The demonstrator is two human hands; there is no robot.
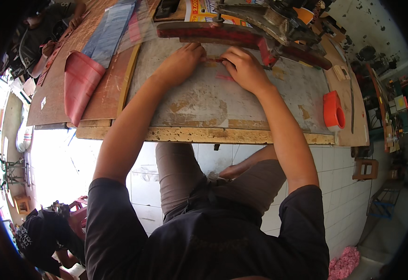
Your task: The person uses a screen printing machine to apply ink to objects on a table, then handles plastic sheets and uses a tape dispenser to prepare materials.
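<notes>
Both my hands work close together on a worn grey plate [190, 102], just on my side of a red metal bar. My left hand [181, 64] is closed, its fingertips curled down at the plate; what they grip is mostly hidden. My right hand [246, 69] is pinched with thumb and fingers around one end of a thin reddish strip [215, 59]. That strip spans the small gap between the two hands, too small to name more exactly. The red bar [204, 31] belongs to a heavy metal press [278, 18] beyond my fingers.
A red ring-shaped roll [333, 111] stands at the plate's right. To the left lie a folded pink sheet [80, 86], blue sheets [108, 35] and clear plastic. A wooden strip [204, 135] edges the table front. Other people are at upper left and lower left.
</notes>
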